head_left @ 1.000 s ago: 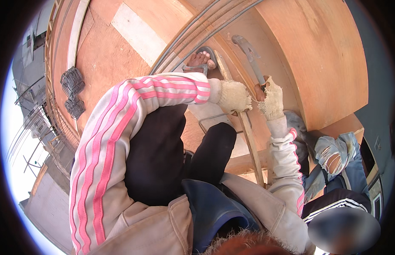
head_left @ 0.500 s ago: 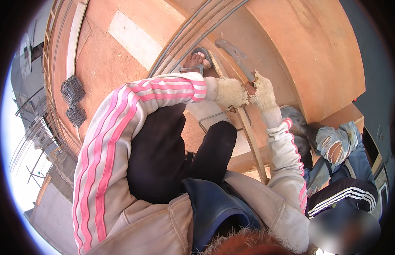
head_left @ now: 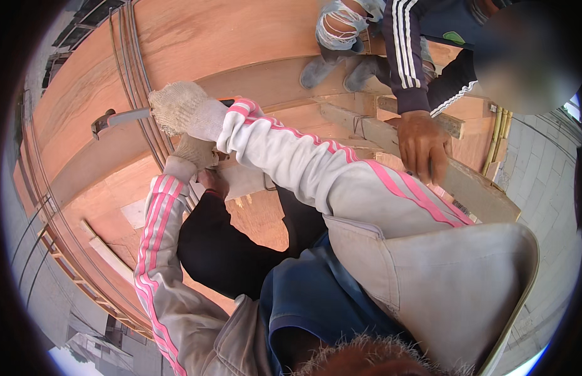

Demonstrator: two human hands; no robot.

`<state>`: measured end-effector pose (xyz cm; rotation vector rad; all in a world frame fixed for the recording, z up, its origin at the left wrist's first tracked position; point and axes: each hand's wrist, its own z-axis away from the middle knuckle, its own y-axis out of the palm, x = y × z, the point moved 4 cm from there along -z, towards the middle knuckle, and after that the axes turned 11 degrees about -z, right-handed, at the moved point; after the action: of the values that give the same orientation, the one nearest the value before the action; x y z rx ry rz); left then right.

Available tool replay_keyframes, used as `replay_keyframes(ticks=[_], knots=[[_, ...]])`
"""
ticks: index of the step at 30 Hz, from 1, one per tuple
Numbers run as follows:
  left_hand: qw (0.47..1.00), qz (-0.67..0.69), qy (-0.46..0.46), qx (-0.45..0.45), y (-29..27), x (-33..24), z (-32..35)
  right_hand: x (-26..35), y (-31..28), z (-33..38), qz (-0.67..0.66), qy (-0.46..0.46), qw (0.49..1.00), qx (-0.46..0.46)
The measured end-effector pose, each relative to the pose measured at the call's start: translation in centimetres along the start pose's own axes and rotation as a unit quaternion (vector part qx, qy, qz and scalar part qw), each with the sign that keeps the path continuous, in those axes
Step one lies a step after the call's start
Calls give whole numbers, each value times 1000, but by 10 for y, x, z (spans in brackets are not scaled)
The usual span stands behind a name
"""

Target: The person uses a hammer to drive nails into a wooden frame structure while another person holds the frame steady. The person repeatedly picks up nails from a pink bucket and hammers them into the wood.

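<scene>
A knitted, off-white work glove covers each of my hands. My right hand (head_left: 178,108) is closed round the handle of a hammer (head_left: 127,116), whose dark metal head points out to the left. Just below it, close to my bare foot (head_left: 214,183), my left hand (head_left: 195,151) has its fingers curled low over the wood. What those fingers hold, if anything, is hidden by the glove and my right wrist.
Long steel bars (head_left: 133,69) cross the plywood (head_left: 241,37) beyond my hands. At the upper right a co-worker's bare hand (head_left: 423,147) rests on a wooden board (head_left: 482,191). That person's boots (head_left: 316,72) stand on the formwork. Bamboo poles (head_left: 499,144) lie farther right.
The view has swung, so the co-worker now appears at the upper right. My right hand has crossed leftward over my left hand with the hammer; my left hand no longer shows on the wooden strip.
</scene>
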<state>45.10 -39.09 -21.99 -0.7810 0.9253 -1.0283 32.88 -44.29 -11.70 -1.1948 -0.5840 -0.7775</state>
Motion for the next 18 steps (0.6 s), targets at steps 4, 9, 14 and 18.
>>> replay_keyframes(ticks=[4, 9, 14, 18], knots=[[998, -28, -32, -40, -12, 8, 9, -2, -12, 45, -120, -49, 988, -87], [994, 16, 7, -111, -30, -26, -15, 16, -21, 69, -178, -92, 965, -171], [971, 125, 99, -179, -31, -149, -117, 4, -88, 131, -93, -63, 977, -180], [980, 97, 108, -133, -5, -218, -175, -21, -94, 205, -84, 58, 975, -197]])
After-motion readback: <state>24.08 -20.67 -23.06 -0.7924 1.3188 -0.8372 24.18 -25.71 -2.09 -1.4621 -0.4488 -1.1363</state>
